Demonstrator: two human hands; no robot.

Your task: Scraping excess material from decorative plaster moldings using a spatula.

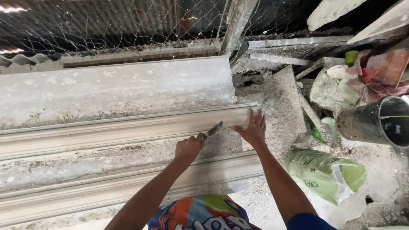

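Looks like the trimming/scraping step on this plaster cornice moulding [128, 127]: left hand [188, 147] is fisted tight around a small scraper [214, 128], blade resting on the moulding's end just past the knuckles, while the right hand [254, 127] lies flat, fingers spread, bracing that same end. I'd guess the next stroke needs a light, steady pull. The dusty casting bench [106, 85] runs away from the grip, with a green bag [328, 172] off to the right.

A small metal-bladed scraper tool [214, 128] — blade dusty grey, tilted up to the right — touches a long, pale grey plaster cornice moulding [128, 130] lying lengthwise across a plaster-crusted bench — its right end cut square.
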